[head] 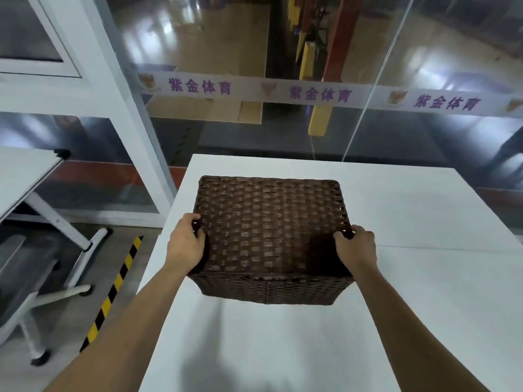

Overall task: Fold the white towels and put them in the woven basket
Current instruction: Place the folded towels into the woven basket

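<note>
A dark brown woven basket [268, 230] hangs a little above the white table [430, 292], casting a shadow below it. A closed woven face is turned up toward me and its opening does not show. My left hand [185, 247] grips the basket's left edge with fingers curled around the rim. On the right edge my right hand [358, 250] grips the same way. No white towel is in view.
The table's far edge meets a glass wall [283, 123] with a printed banner strip. On the left stand a second white table [25, 171] and a grey chair [25, 295]. Black-and-yellow tape [113, 292] runs along the floor beside the table.
</note>
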The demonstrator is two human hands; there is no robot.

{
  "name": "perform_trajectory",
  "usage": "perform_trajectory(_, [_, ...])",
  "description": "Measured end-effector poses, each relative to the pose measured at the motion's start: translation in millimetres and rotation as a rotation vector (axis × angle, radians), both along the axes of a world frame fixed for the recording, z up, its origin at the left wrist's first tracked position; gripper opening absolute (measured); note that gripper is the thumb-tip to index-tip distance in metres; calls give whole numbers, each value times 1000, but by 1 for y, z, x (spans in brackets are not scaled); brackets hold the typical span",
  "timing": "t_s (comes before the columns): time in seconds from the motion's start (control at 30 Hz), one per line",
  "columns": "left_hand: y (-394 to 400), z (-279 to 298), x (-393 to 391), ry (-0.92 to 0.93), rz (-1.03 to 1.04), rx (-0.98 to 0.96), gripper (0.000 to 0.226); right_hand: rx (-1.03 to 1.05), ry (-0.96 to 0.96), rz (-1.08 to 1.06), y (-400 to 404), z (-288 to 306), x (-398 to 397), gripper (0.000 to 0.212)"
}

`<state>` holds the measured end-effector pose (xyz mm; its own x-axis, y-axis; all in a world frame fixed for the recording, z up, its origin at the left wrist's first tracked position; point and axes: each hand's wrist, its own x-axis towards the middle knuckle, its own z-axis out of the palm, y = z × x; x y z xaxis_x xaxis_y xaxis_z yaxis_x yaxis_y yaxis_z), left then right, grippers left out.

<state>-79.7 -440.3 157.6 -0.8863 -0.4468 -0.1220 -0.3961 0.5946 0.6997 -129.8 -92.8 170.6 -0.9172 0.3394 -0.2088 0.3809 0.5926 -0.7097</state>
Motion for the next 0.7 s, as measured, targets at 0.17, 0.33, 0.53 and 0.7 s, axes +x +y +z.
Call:
perform_trajectory(0.17, [2,-9,3,48,-5,-16,36,53,32,15,-3,-7,7,42])
perform_trajectory(0.33, [9,-12,1,46,-4,-16,37,55,35,3,0,-6,11,44])
perform_trajectory(0.53, [1,-13,-2,38,-32,-16,36,59,44,9,-3,-7,11,43])
perform_trajectory(0.7, [3,-10,0,39,-48,-74,36,50,-8,29,-2,-4,12,50])
